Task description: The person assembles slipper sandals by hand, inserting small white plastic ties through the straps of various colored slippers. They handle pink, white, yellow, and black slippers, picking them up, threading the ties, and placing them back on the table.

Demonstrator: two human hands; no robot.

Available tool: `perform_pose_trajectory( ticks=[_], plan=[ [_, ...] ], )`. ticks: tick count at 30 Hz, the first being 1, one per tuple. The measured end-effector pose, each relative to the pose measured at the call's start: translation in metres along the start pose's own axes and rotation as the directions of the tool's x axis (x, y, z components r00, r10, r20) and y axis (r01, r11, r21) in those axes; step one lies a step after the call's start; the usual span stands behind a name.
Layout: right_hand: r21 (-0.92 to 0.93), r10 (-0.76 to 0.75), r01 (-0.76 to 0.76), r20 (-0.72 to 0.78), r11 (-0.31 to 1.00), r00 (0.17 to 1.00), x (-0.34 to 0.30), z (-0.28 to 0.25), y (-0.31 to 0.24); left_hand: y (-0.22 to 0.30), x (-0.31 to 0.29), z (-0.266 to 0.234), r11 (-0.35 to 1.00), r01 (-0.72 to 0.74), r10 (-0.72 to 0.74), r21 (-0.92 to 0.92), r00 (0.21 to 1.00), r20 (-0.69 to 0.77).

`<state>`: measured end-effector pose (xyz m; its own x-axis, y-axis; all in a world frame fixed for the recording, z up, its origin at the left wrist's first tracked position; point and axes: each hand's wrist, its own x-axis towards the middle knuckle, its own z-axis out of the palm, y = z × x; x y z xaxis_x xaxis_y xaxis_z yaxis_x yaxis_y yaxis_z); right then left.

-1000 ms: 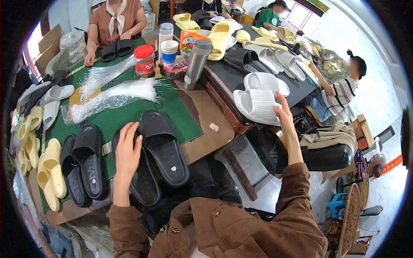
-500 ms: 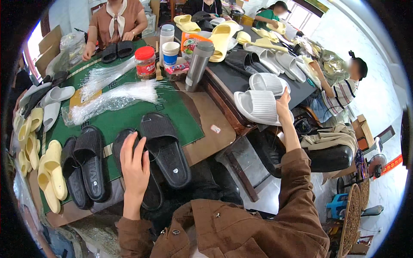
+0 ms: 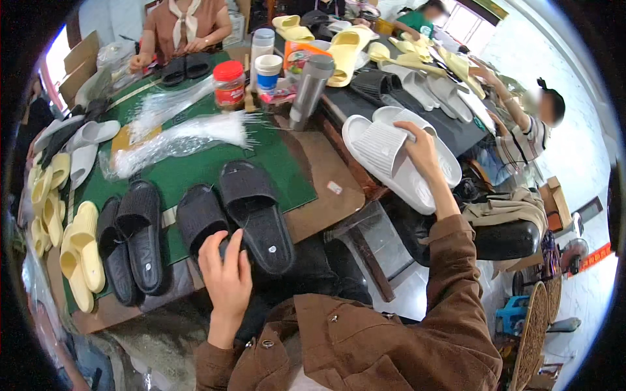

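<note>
While the right hand (image 3: 422,155) grips the white slippers (image 3: 373,144) by a strap at the edge of the black table (image 3: 339,103), the left hand (image 3: 225,277), fingers loosely curled and apart, overlaps the black slippers (image 3: 248,188) by the green mat (image 3: 277,171); can't tell if touching.

Near edge: two pairs of black slippers (image 3: 254,189) bar the way, and the left hand (image 3: 225,274) hangs over the rightmost pair.
Green mat (image 3: 290,173): there's a lane, between those slippers and the white tie bundle (image 3: 195,140), widening rightward!
Near right corner: open brown board (image 3: 326,210), just a small tag (image 3: 334,188) lying there.
Right edge, far part: steel flask (image 3: 312,91), cup (image 3: 267,73) and red-lidded jar (image 3: 229,88) wall it off.
Left edge: crowded, yellow slippers (image 3: 81,244) and grey slippers (image 3: 94,133).
Dark table (image 3: 339,104), near corner: white slippers (image 3: 375,143) plug it, right hand (image 3: 424,151) on them.
</note>
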<state>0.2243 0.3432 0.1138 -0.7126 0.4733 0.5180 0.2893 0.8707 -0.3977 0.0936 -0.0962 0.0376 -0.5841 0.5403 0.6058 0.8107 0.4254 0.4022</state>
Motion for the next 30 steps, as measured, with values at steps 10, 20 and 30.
perform_pose_trajectory(
  ticks=[10, 20, 30],
  plan=[
    [0.298, 0.027, -0.104, 0.25, 0.949, 0.968, -0.043, 0.06, -0.149, -0.011, 0.009, 0.032, 0.987, 0.075, -0.102, 0.142, 0.976, 0.191],
    [0.494, 0.172, -0.226, 0.152, 0.84, 0.973, -0.048, 0.177, -0.15, -0.028, 0.024, 0.062, 0.948, 0.156, -0.197, 0.276, 0.972, 0.127],
    [0.646, 0.116, -0.224, 0.206, 0.73, 0.972, -0.053, 0.181, -0.144, -0.034, 0.021, 0.058, 0.965, 0.159, -0.173, 0.207, 0.984, 0.053]
  ],
)
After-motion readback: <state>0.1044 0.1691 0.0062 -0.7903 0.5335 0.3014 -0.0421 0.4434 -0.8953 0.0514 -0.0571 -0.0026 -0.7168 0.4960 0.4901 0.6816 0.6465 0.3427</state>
